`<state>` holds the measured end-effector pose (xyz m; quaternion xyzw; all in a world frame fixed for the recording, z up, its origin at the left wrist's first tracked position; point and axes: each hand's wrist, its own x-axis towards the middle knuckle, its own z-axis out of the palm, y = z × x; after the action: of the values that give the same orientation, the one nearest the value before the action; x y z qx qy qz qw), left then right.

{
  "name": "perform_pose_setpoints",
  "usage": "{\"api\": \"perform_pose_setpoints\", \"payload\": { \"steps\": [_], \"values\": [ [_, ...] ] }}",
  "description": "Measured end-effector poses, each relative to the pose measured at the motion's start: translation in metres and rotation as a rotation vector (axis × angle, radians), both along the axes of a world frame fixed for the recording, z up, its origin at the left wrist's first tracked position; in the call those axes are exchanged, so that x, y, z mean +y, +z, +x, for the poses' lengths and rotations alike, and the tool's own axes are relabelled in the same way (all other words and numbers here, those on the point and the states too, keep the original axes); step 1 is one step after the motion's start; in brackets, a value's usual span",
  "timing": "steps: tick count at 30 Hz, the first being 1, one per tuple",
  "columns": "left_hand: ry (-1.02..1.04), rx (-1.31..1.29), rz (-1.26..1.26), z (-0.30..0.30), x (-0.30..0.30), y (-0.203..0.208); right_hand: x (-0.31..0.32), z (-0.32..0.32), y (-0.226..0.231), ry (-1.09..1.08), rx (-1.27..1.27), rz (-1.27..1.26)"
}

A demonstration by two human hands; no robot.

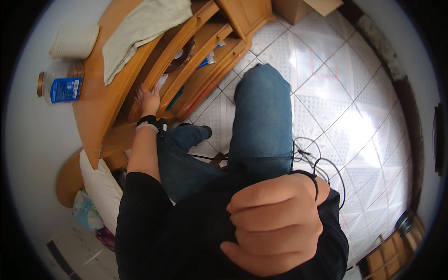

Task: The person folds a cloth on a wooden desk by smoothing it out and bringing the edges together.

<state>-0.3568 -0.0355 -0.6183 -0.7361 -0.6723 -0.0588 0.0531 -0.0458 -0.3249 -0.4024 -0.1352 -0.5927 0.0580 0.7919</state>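
Observation:
My left hand [148, 100] reaches to a wooden cabinet, its fingers hooked over the near end of the top drawer's front [179, 44]. A black band and a small black device circle that wrist. Below it, a middle drawer [200, 51] and a lower drawer [219, 70] also stand pulled out. Between the upper fronts shows a dark brown round object [184, 56]; a blue-and-white packet [207, 60] lies further down. Close before my chest, my right hand [275, 224] is closed with its fingers curled in. Whatever it may hold is hidden.
On the cabinet top are a folded pale cloth [140, 32], a clear jar with a blue label [65, 88] and a cream ribbed container [74, 41]. Black cable [322, 161] loops over the tiled floor beside my leg. A cardboard box [294, 10] stands beyond the cabinet.

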Motion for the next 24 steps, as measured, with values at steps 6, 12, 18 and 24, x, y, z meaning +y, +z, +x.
{"api": "perform_pose_setpoints", "payload": {
  "steps": [6,12,18,24],
  "values": [
    [0.059,0.054,0.062,-0.002,-0.016,0.017,0.032,-0.014,-0.004,0.217,-0.197,-0.057],
    [0.039,0.058,0.133,-0.005,-0.030,0.013,0.059,-0.043,-0.004,0.267,-0.374,-0.213],
    [-0.018,-0.119,0.215,0.007,-0.067,0.008,0.066,-0.058,-0.005,0.262,-0.494,-0.391],
    [-0.061,-0.272,0.183,0.015,-0.131,0.014,0.078,-0.069,-0.009,0.154,-0.507,-0.500]
  ]
}}
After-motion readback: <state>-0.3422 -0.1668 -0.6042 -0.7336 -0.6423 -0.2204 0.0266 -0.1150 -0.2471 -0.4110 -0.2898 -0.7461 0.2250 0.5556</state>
